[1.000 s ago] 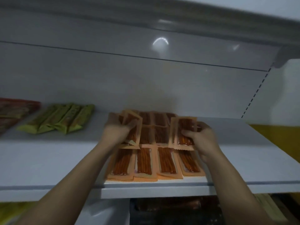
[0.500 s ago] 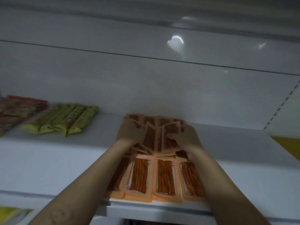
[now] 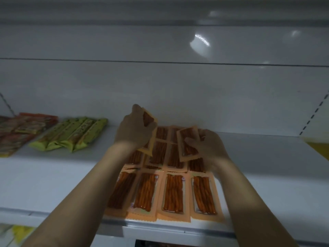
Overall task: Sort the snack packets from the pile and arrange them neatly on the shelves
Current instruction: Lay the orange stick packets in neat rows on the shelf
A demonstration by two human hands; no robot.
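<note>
Placing step — the left hand (image 3: 132, 130) grips one orange packet (image 3: 148, 120) tilted up, the right hand (image 3: 208, 146) pinches another (image 3: 189, 145), both above the orange rows (image 3: 173, 191) on the shelf (image 3: 53, 177); next, each likely needs laying flat in line.

— What is seen behind?
— A glossy white back panel (image 3: 160, 90), crossed by a thin dark seam (image 3: 124, 60). A bright light reflection (image 3: 200, 44) is caught on it.
— And lower down?
— A white shelf (image 3: 53, 175), dimly lit; a slotted upright (image 3: 313, 114) is seen at the right.
</note>
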